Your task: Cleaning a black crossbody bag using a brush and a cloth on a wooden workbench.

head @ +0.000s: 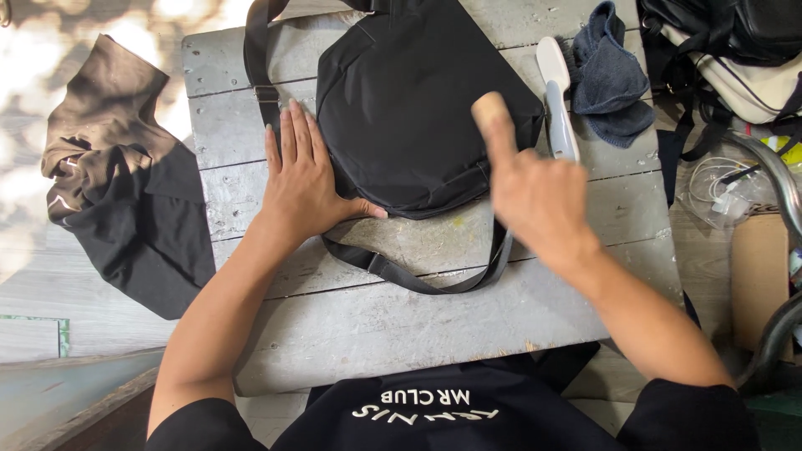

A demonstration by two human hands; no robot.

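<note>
A black fabric bag point(409, 92) lies flat on a weathered grey wooden table point(376, 317), its black strap point(418, 280) looping toward me. My left hand point(305, 179) rests flat and open on the table, thumb against the bag's lower left edge. My right hand point(535, 188) hovers over the bag's right side, blurred, with fingers curled and the index finger extended; it holds nothing that I can see. A white brush point(558, 92) lies on the table just beyond my right hand.
A dark blue cloth point(610, 79) lies at the table's far right. A brown and black garment point(117, 167) lies on the floor at left. Bags point(735, 50), cables and a cardboard box point(756, 267) crowd the right side.
</note>
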